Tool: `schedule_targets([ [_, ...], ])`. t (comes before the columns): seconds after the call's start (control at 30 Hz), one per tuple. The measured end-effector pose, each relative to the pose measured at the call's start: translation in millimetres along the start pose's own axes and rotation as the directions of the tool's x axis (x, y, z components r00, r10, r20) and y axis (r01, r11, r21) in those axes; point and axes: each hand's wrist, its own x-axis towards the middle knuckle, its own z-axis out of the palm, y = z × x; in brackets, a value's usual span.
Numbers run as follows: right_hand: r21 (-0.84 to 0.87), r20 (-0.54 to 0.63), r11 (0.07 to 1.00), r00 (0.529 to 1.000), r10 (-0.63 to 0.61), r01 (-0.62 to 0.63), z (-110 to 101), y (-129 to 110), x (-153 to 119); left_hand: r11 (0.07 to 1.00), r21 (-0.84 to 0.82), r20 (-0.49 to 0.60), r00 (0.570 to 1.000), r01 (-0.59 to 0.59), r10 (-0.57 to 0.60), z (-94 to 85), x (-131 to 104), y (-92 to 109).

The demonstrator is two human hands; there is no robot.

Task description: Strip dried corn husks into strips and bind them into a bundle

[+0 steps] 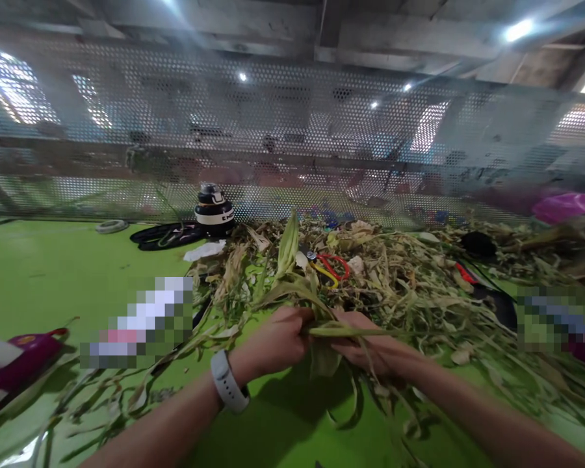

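My left hand (275, 341), with a white watch band on the wrist, grips a green leafy stalk (292, 286) at its base. My right hand (370, 348) closes on the same stalk's leaves just to the right, the two hands almost touching. The stalk's leaves rise up and away from me toward a long green husk (288, 246). Both hands hover low over the bright green table (53, 273), at the near edge of a big pile of dried and green leaves (409, 279).
Red and yellow handled scissors (329, 266) lie in the pile behind the hands. A black and white bottle (214, 211) and a dark strap (163, 235) stand at the back, before a perforated metal screen (292, 143). A magenta object (17, 367) lies at far left.
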Motion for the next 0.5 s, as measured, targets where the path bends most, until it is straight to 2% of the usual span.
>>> schedule_targets([
  [0.13, 0.060, 0.001, 0.998, 1.000, -0.021, 0.021, -1.0, 3.8, -0.7, 1.000, 0.019, -0.050, 0.999, 0.016, -0.015, -3.9, 0.6, -1.3],
  [0.27, 0.143, -0.027, 0.988, 0.998, -0.056, 0.059, 2.9, 0.6, -3.4, 0.991, -0.134, 0.021, 1.000, -0.007, 0.009, -0.2, 2.5, -5.9],
  [0.4, 0.111, -0.065, 0.989, 0.994, -0.089, 0.096, 12.6, -9.9, -6.5, 0.957, -0.289, -0.033, 0.999, -0.015, 0.005, 12.0, 5.6, -11.0],
  [0.5, 0.291, -0.025, 0.957, 1.000, -0.006, 0.013, 6.0, -17.5, -9.4, 0.946, -0.323, -0.018, 1.000, -0.009, 0.003, 9.2, 10.0, -20.3],
])
